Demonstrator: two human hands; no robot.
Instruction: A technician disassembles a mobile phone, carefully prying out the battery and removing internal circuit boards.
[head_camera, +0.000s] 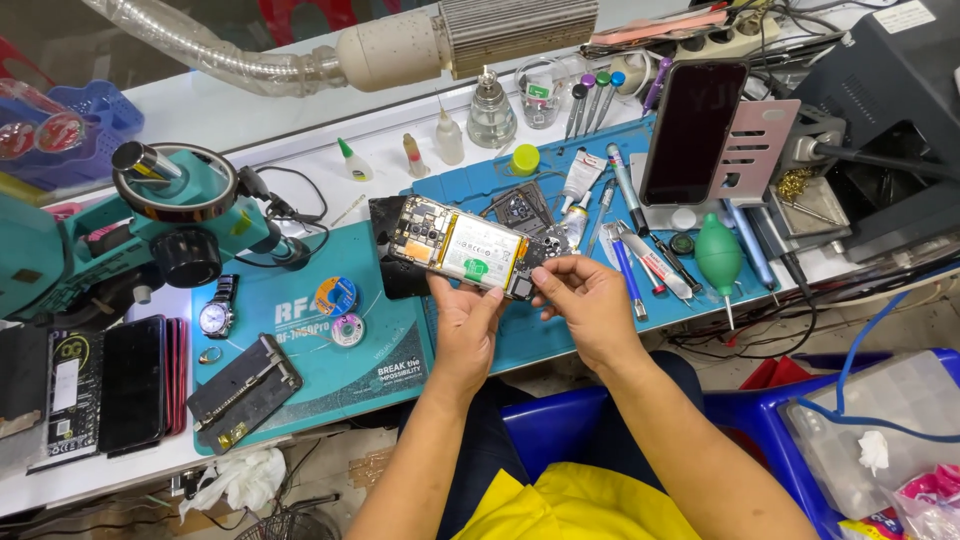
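My left hand (466, 322) grips an opened phone (462, 248) from below, its back cover off, showing a white battery and the circuit board. My right hand (585, 300) pinches the phone's right end near the camera module, fingertips touching a small dark part. The phone hovers tilted above a blue work mat (520, 335). A second opened phone frame (522, 208) lies on the mat just behind it.
A teal microscope (150, 235) stands at left beside a wristwatch (217, 316), solder spools (336, 297) and a metal holder (243, 378). Dark phones (135, 383) lie far left. Tweezers, pens, a green air blower (718, 253) and a propped phone (692, 130) crowd the right.
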